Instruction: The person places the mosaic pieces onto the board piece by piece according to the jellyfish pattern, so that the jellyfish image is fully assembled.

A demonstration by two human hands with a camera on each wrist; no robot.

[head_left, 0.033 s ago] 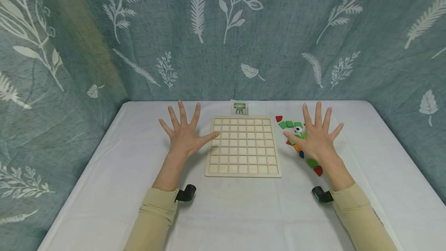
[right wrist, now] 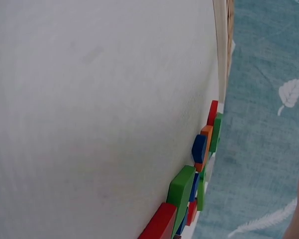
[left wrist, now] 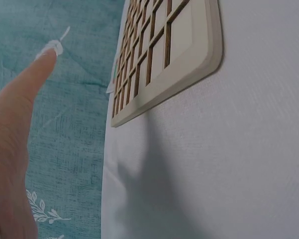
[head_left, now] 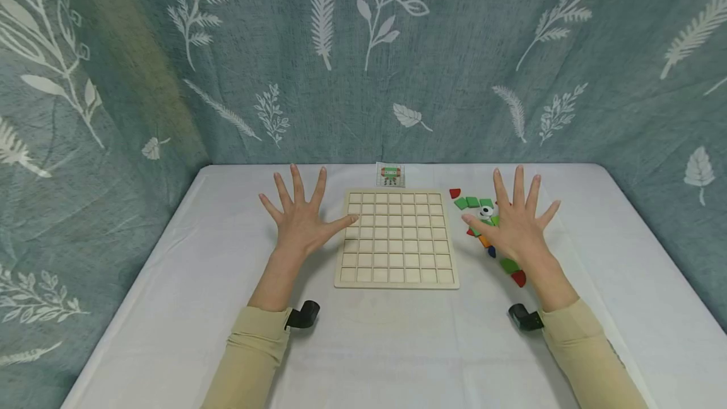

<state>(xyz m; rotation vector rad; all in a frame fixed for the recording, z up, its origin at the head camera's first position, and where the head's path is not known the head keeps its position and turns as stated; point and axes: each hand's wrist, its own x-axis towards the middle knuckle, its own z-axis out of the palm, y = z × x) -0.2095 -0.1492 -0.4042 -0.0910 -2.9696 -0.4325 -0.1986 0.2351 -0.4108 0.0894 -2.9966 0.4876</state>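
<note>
A pale wooden board (head_left: pixel 396 282) divided into square cells lies mid-table, its cells bare. My left hand (head_left: pixel 300 227) hovers at the board's left side, fingers spread wide, thumb overlapping its left edge in the head view; it holds nothing. To the right, my right hand (head_left: pixel 518 227) is spread above a scatter of coloured blocks, and part of the scatter is hidden beneath it. Among them are a green block (head_left: pixel 509 265), a red block (head_left: pixel 518 278), an orange block (head_left: pixel 484 241) and a white piece with a black dot (head_left: pixel 485 212).
A small picture card (head_left: pixel 390 175) with a green and red figure lies behind the board. White cloth (head_left: pixel 363 346) covers the table. A teal leaf-patterned curtain (head_left: pixel 352 106) hangs along the back and sides. A dark wrist camera (head_left: pixel 303 314) sits on the left sleeve cuff.
</note>
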